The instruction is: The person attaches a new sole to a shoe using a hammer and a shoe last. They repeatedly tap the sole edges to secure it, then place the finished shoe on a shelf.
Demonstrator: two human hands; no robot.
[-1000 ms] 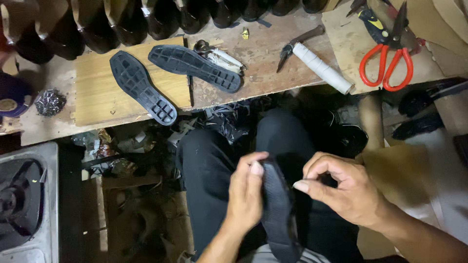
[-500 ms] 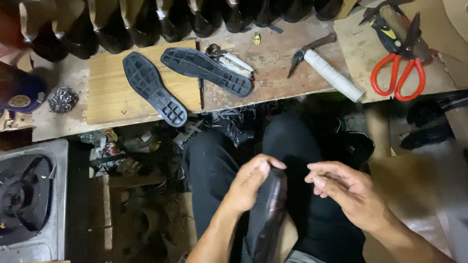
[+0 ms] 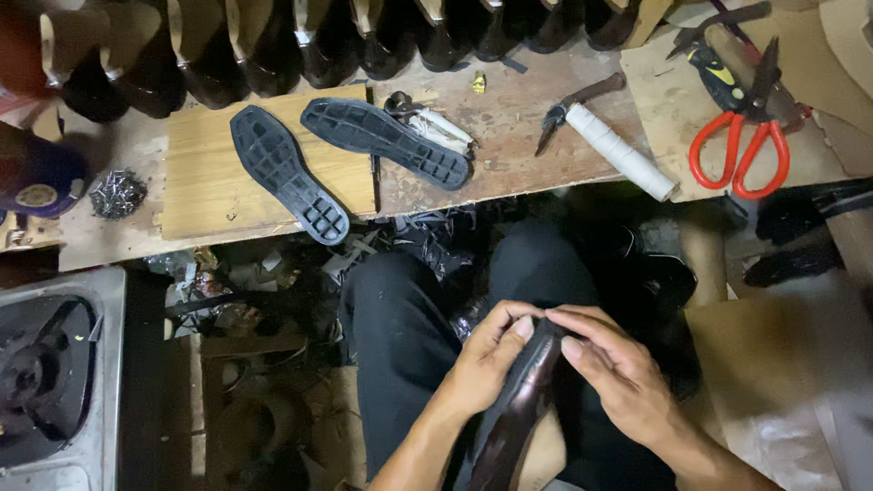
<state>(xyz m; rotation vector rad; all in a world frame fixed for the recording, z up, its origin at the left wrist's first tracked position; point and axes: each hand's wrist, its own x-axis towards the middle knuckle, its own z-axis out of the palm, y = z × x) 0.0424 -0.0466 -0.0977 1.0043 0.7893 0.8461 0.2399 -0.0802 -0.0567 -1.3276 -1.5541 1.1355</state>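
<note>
Left hand [image 3: 486, 359] and right hand [image 3: 618, 373] both pinch the toe end of a dark shoe [image 3: 518, 414], fingers curled round it, over the lap at 6 o'clock. On the bench [image 3: 509, 150] at 11 lie two black soles [image 3: 286, 173] [image 3: 386, 141]; at 1 a white-handled knife [image 3: 614, 145]; at 2 red scissors [image 3: 741, 150]. A burner [image 3: 41, 373] sits at 8.

Both hands' grip [image 3: 546, 350] pinches a dark shoe [image 3: 518, 409] (glossy).
</note>
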